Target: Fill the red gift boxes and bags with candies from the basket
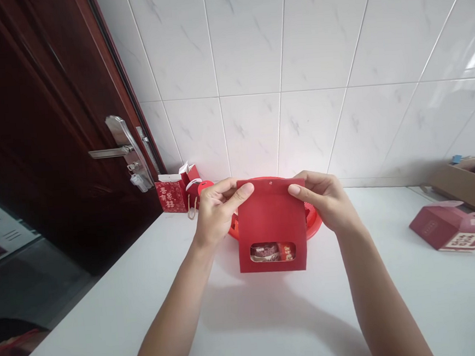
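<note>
A red paper gift bag (271, 219) hangs upright between my hands above the white table, its flat side facing me. Through the small window near its bottom, wrapped items (273, 252) in dark red and orange-red packaging show. My left hand (220, 208) pinches the bag's top left corner, thumb in front. At the top right corner my right hand (320, 198) grips it the same way. A small hole sits in the middle of the top edge. Behind the bag, partly hidden, stands a red plastic basket (315, 222).
Small red gift bags (172, 197) stand against the wall at the back left. To the right lie a dark red gift box (451, 226) and a cardboard box (460, 187) with red things in it. A dark wooden door (51, 105) borders the table's left side.
</note>
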`<state>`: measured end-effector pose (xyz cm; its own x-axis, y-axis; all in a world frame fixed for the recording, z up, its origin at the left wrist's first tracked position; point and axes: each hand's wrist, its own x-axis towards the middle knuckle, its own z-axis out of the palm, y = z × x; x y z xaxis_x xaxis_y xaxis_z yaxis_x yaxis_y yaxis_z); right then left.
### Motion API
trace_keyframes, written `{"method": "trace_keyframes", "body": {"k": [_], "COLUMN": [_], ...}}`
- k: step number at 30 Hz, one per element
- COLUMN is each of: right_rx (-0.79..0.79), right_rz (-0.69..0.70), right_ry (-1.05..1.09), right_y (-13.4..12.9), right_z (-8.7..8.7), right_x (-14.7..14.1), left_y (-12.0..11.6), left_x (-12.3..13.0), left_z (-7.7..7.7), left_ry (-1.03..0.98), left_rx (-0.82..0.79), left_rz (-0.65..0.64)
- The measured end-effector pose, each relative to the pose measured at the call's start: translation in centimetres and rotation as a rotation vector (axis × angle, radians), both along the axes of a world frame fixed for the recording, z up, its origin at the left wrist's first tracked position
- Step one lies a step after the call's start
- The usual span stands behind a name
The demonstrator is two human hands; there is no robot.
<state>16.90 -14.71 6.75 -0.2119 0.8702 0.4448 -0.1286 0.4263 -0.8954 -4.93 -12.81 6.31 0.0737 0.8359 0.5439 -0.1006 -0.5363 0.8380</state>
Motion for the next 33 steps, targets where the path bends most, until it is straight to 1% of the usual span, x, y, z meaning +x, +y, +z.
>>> {"method": "trace_keyframes", "body": {"k": [2, 4, 7, 10, 13, 15, 16, 18, 19, 20, 22, 23, 26, 29, 31, 33], "right_rx": [-0.001, 0.027, 0.08, 0.114, 0.139, 0.163, 0.175, 0.206, 0.229, 0.215, 0.077, -0.039, -0.145, -0.198, -0.211, -0.21], "right_rz": [0.083, 0.108, 0.02, -0.112, -0.266, -0.444, -0.551, -0.77, -0.896, -1.016, -1.241, -1.272, -1.315, -1.415, -1.459, -1.507], "right_ry": [-0.035, -0.08, -0.131, -0.153, -0.095, 0.029, 0.103, 0.184, 0.192, 0.195, 0.155, 0.07, -0.054, -0.19, -0.295, -0.401], "right_y": [0.0, -0.2, -0.5, -0.8, -0.8, -0.8, -0.8, -1.1, -1.3, -1.5, -2.2, -2.5, -3.1, -3.0, -2.8, -2.6], "right_z": [0.1, 0.2, 0.5, 0.6, 0.5, 0.4, 0.3, -0.2, -0.6, -1.1, -2.5, -3.4, -6.2, -8.5, -9.6, -10.4], "right_x": [0.6, 1.1, 1.5, 2.2, 4.6, 7.4, 9.0, 12.5, 14.1, 15.6, 18.1, 19.1, 21.2, 22.5, 23.3, 24.2], "left_y": [0.0, 0.0, -0.1, -0.2, -0.3, -0.3, -0.3, -0.3, -0.3, -0.3, -0.3, -0.3, -0.4, -0.7, -0.9, -1.1], "left_x": [0.0, 0.0, 0.4, 0.8, 0.9, 0.7, 0.5, 0.1, -0.1, -0.2, -0.3, -0.3, -0.2, 0.0, 0.0, 0.0], "left_z": [0.1, 0.1, -0.1, -0.2, -0.3, -0.1, 0.0, 0.3, 0.4, 0.5, 0.7, 0.7, 0.7, 0.6, 0.6, 0.7], "left_ry": [-0.023, -0.033, -0.017, 0.013, 0.035, 0.039, 0.041, 0.046, 0.053, 0.063, 0.097, 0.118, 0.177, 0.207, 0.217, 0.228], "left_rx": [-0.002, -0.009, -0.019, -0.019, -0.008, 0.008, 0.017, 0.029, 0.031, 0.035, 0.051, 0.064, 0.106, 0.12, 0.122, 0.131], "left_rz": [-0.005, -0.027, -0.073, -0.086, -0.09, -0.094, -0.095, -0.085, -0.078, -0.071, -0.07, -0.074, -0.085, -0.077, -0.079, -0.088]}}
